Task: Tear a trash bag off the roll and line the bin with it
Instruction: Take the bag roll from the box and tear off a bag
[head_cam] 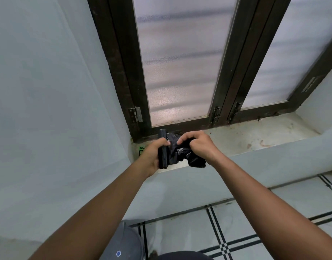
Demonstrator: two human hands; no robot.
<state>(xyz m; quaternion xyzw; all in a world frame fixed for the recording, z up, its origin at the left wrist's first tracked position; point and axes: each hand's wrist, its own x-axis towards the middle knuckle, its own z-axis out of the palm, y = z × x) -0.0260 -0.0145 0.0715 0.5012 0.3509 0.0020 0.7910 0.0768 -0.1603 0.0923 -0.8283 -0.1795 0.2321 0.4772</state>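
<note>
At the far left stands a plain pale grey-blue painted wall (54, 91). Low in the corner, a small green-printed label (140, 150) peeks out behind the left wrist; only the letters "BE" can be read, the rest is hidden. The left hand (154, 154) is closed around one flat black roll of plastic trash bags (162, 152), held upright on end just above the left end of the stained pale stone window sill (255, 136). From the roll a single crinkled, glossy black trash bag (182, 151) runs rightward, still joined to it, into the right hand (197, 145), whose fingers are pinched shut on a bunched fold, with the loose end hanging below the wrist. Behind stands a dark brown framed window (230, 62) with two frosted panes. At the bottom edge, a round grey plastic bin (124, 243) with a small blue sticker, its print too small to read, sits on the white tiled floor (255, 222) crossed by black lines.
</note>
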